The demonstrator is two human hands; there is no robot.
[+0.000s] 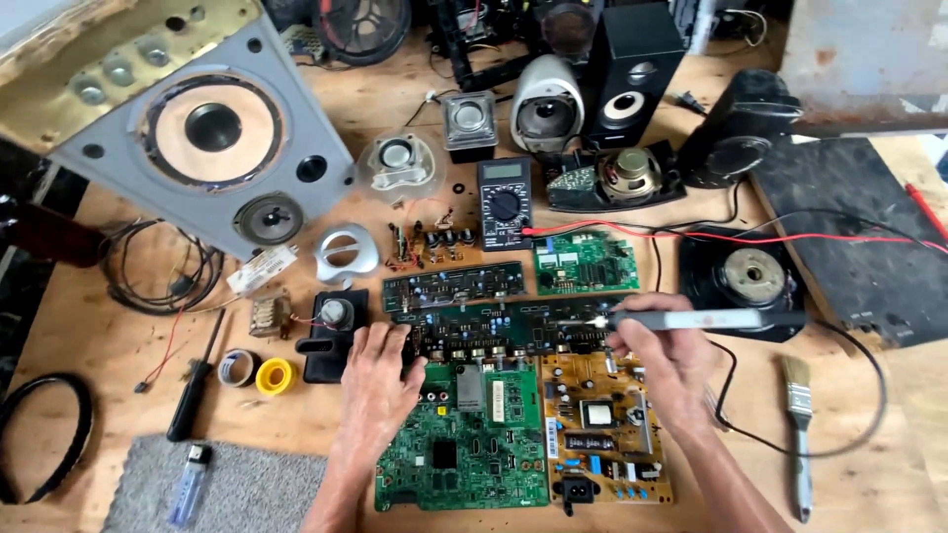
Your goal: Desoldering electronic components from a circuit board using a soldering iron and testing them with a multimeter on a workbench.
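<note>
Head view is showing a wooden workbench crowded with parts, with bare wood lying open only along the near right edge around a paintbrush and at the near left beside a grey mat that is holding a lighter. A big grey speaker is leaning at the far left, and a multimeter is sitting behind the boards. 2 boards are lying closest to the person: a green circuit board and, touching its right side, a yellow circuit board. Beyond them a long dark circuit board is stretching across. The left hand is pressing down on that long board's left end, fingers spread apart and flat. The right hand is gripping a soldering iron with fingers closed around its handle, and the iron's tip is touching the long board's right part, just left of the fingertips.
</note>
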